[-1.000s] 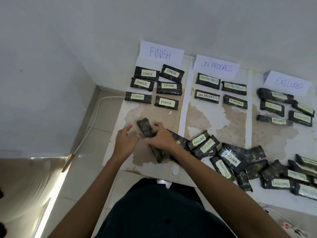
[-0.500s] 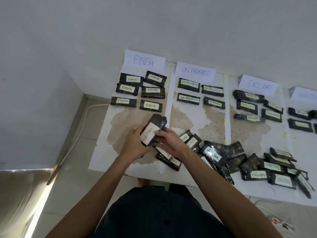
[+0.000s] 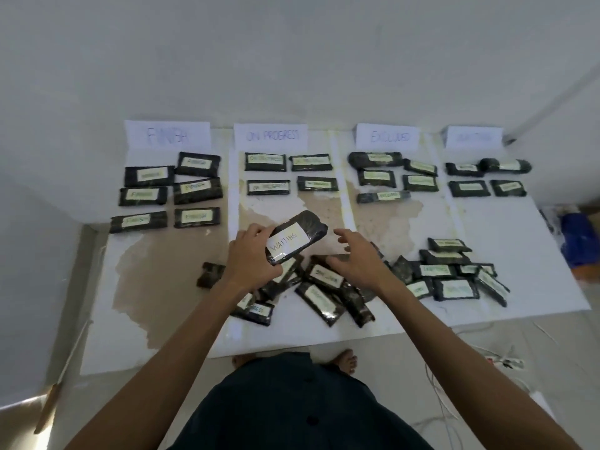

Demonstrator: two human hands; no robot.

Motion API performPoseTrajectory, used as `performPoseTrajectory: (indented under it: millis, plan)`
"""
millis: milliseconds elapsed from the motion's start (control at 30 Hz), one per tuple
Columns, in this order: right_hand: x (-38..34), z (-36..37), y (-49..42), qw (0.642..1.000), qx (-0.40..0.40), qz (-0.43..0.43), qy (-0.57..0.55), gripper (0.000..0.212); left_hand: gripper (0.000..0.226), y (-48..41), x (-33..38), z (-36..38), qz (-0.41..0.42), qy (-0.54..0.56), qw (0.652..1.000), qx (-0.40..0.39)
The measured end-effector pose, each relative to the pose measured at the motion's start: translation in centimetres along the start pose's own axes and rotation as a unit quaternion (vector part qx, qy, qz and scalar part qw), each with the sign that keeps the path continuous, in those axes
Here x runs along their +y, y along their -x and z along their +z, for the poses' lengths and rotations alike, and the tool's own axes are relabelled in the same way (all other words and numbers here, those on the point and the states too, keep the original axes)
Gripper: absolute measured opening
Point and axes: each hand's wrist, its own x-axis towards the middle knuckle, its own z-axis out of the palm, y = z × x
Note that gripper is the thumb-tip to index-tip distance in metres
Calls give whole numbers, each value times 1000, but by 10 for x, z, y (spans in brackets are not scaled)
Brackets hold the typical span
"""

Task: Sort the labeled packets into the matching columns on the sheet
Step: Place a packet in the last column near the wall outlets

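White wall and pale floor, with a stained white sheet (image 3: pixel 503 235) laid flat and ruled into four columns. Held up over the sheet's middle: one dark packet (image 3: pixel 293 240) labelled WAITING, label up, long axis slanting from near-left to far-right. Gripped at its near-left end by the left hand (image 3: pixel 250 258), thumb and fingers curled round the edges. Just right of the packet and apart from it, the right hand (image 3: pixel 357 258), fingers spread and loosely bent, holding nothing. Beyond the packet along the wall: FINISH card (image 3: pixel 167 135) to the far left, ON PROGRESS card (image 3: pixel 271 135) almost straight ahead, EXCLUDED card (image 3: pixel 388 136) ahead and right. Farthest right of the packet, a fourth card (image 3: pixel 473 137), lettering too blurred to read, with sorted packets (image 3: pixel 469 189) beneath; taken by elimination for the WAITING column. Nearer than the packet and to its right, the unsorted heap (image 3: pixel 319 297), flat on the sheet. Likely next: a carry rightward and away, across two columns. Closer to that column, the right hand, so probably a handover first, or else a long cross-body reach by the left. Worth levelling the long axis to match the rows set down
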Motion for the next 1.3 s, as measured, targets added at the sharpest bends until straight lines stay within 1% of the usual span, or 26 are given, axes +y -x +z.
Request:
performPoseTrajectory:
  millis: [167, 233, 300, 500, 633, 833, 967, 1133, 1300]
  plan:
    - [90, -30, 12, 993, 23, 7, 119, 67, 81, -27, 70, 55, 26, -8, 999, -42]
    - [122, -35, 15, 987, 20, -4, 157, 66, 79, -36, 95, 76, 25, -15, 998, -57]
    - [151, -39, 18, 985, 18, -25, 172, 65, 78, -45, 115, 95, 25, -24, 997, -66]
    - [212, -66, 19, 979, 48, -70, 184, 61, 79, -62, 167, 140, 17, -42, 997, -62]
    - [245, -88, 21, 975, 66, -90, 191, 57, 78, -71, 197, 164, 20, -33, 998, -56]
    - [293, -127, 16, 975, 102, -70, 183, 55, 77, -97, 244, 192, 42, -32, 997, -54]
    - [326, -158, 6, 976, 139, -58, 160, 47, 77, -126, 277, 211, 67, -42, 995, -61]
    - [389, -193, -15, 973, 154, -22, 170, 49, 76, -176, 324, 247, 103, -67, 990, -70]
    - [449, -220, -34, 972, 165, 20, 165, 50, 74, -223, 372, 293, 123, -69, 985, -97]
